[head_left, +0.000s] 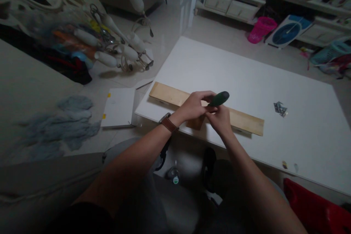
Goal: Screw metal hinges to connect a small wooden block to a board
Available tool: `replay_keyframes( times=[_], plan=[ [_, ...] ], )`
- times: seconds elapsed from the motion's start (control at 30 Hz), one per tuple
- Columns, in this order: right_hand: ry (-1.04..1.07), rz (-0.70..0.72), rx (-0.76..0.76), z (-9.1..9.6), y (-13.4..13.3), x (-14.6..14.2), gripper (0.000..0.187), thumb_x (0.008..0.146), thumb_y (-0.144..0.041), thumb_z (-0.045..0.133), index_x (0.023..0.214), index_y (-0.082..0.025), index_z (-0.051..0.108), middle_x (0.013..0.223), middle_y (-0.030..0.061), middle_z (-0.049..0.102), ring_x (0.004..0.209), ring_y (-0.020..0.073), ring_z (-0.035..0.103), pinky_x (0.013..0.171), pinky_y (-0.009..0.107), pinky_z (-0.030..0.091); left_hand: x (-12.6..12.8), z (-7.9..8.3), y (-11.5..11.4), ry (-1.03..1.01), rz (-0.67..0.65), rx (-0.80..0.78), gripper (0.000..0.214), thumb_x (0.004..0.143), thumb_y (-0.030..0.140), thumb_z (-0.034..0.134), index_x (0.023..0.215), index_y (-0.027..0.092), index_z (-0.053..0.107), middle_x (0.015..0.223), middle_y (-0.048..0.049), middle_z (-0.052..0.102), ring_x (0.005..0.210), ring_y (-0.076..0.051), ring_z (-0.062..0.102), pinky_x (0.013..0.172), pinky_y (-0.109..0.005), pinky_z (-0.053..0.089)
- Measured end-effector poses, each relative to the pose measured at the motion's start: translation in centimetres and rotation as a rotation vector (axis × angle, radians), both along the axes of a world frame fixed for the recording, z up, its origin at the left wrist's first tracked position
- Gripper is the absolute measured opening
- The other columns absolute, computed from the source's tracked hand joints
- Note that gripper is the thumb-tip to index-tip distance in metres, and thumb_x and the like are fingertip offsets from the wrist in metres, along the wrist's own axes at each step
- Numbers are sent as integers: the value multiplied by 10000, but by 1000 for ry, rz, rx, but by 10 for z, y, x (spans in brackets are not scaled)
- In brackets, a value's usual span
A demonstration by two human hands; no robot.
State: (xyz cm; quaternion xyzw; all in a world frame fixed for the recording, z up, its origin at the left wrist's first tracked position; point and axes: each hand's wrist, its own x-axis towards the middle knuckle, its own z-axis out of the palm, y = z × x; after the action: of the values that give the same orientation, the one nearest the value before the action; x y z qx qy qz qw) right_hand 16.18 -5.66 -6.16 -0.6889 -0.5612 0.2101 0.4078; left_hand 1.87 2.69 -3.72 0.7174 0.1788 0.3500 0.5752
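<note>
A long, light wooden board (246,121) lies across the near side of the white tabletop (233,67). My left hand (195,105), with a brown-strapped watch at the wrist, curls over the middle of it. Its fingers close about the lower part of a green-handled screwdriver (219,98), whose dark end tilts up to the right. Pressed close beside it, my right hand (221,119) has thumb and fingers together just below the handle; what they pinch is hidden. Under my hands a shorter, browner wood piece (194,122) juts toward me. The screwdriver's tip is out of sight.
Small metal pieces (280,109) lie on the tabletop to the right, and a little brown bit (284,164) sits near its front edge. A white lamp fixture (128,49) and a white panel (119,106) are on the floor at left. Red fabric (312,204) is at lower right.
</note>
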Motion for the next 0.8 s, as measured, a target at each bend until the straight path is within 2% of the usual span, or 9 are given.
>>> replay_keyframes(
  times=[0.13, 0.3, 0.57, 0.8],
  plan=[
    [-42, -49, 55, 0, -1, 0, 308, 727, -252, 625, 1014, -206, 730, 888, 97, 803, 869, 313, 742, 774, 420, 593, 2, -5, 0, -27, 12, 11, 345, 800, 125, 831, 1129, 180, 744, 1156, -68, 771, 1065, -194, 714, 1016, -389, 575],
    [25, -15, 111, -4, -1, 1, 325, 757, -247, 588, 1046, -204, 729, 939, 94, 811, 790, 266, 735, 685, 379, 596, 3, -7, 0, -69, 6, 12, 409, 852, 109, 777, 1247, 192, 710, 1199, -86, 760, 1091, -196, 715, 1022, -409, 583],
    [31, -44, 68, -4, -1, 4, 341, 729, -282, 697, 1052, -185, 745, 926, 98, 808, 715, 251, 713, 647, 381, 596, 3, -3, -2, -103, 1, -11, 309, 885, 183, 792, 1185, 199, 720, 1120, -66, 774, 1063, -191, 731, 1015, -402, 582],
    [7, -61, 124, -3, -1, 3, 306, 755, -265, 640, 1040, -202, 732, 946, 92, 809, 745, 252, 713, 660, 380, 591, 3, -6, 0, -102, 9, 4, 391, 851, 174, 816, 1221, 213, 698, 1145, -70, 758, 1074, -198, 719, 999, -398, 580]
  ],
)
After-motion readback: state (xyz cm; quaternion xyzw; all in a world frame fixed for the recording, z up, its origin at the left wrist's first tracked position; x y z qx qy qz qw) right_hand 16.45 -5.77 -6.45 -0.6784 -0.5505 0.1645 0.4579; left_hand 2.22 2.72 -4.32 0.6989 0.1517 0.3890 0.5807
